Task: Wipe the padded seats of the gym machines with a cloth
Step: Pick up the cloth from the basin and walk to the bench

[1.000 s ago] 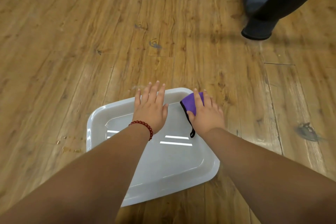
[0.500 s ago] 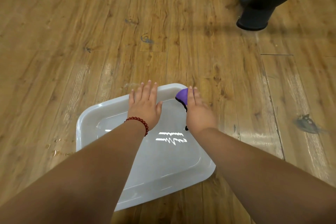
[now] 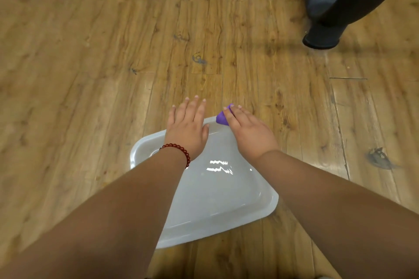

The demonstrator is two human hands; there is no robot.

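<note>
Head view: the purple cloth (image 3: pixel 221 118) sits over the 12 o'clock corner of the basin (image 3: pixel 271 207), tucked under the fingers of the right hand (image 3: pixel 248 133). Only a bunched wedge of it shows, at 11 o'clock from the knuckles, so it has no readable long axis. That hand's fingers lie close together and nearly straight over the fabric. The thumb is hidden beneath, so I cannot tell whether the grip pinches the cloth or merely presses on it.

The left hand (image 3: pixel 187 130) hovers just beside it, at 9 o'clock. Its grip is spread flat, fingers straight past the basin's far rim, holding nothing. A red bead bracelet (image 3: pixel 180 149) circles its wrist.

The cloth belongs to the right hand, which is also the hand nearer the machine foot (image 3: pixel 322 39). That foot stands well apart at 1 o'clock, and no padded seat is in view.

The basin is a smooth, milky plastic rectangle with rounded corners. Rippled glints suggest it holds water. The cloth looks soft and matte. The floor (image 3: pixel 90 52) is glossy wood-grain plank, and the machine foot is dull black and round.
</note>
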